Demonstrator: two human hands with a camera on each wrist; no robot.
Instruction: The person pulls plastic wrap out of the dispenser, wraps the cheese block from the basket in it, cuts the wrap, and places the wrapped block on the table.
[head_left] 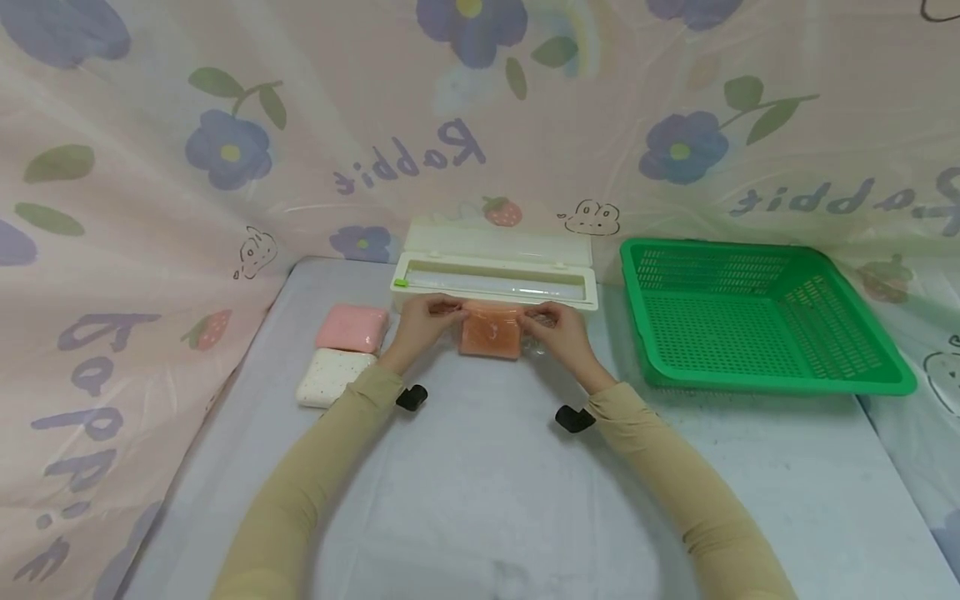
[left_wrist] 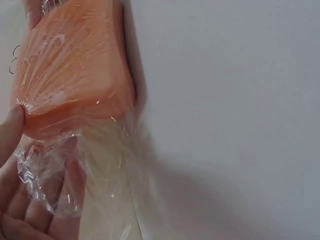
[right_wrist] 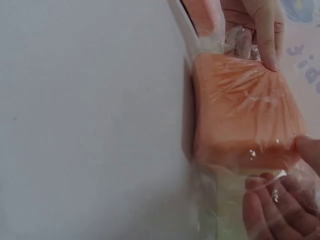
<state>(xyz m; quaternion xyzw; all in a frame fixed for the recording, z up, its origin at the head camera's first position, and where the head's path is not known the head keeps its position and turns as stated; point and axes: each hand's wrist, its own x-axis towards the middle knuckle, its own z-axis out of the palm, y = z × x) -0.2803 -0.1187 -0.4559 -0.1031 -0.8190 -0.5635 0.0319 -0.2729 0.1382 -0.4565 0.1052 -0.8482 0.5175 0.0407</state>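
An orange block (head_left: 491,335) with rounded edges is wrapped in clear cling film (left_wrist: 52,182), which is pulled into creases over its face. My left hand (head_left: 415,330) pinches the film at the block's left upper corner, thumb in front and fingers curled behind. At the opposite corner my right hand (head_left: 567,335) does the same, its thumb pressing the block's edge in the right wrist view. Loose crumpled film hangs over the fingers at either side. Directly behind the block stands a white cling film dispenser (head_left: 400,273), its lid (head_left: 498,242) raised and a film roll (head_left: 480,282) inside.
Left of my left hand lie a pink block (head_left: 352,327) and a speckled white block (head_left: 330,377), edge against edge. A green perforated basket (head_left: 757,383) stands on the right of the white tabletop (head_left: 495,492). Patterned curtain (head_left: 300,92) encloses the back and sides.
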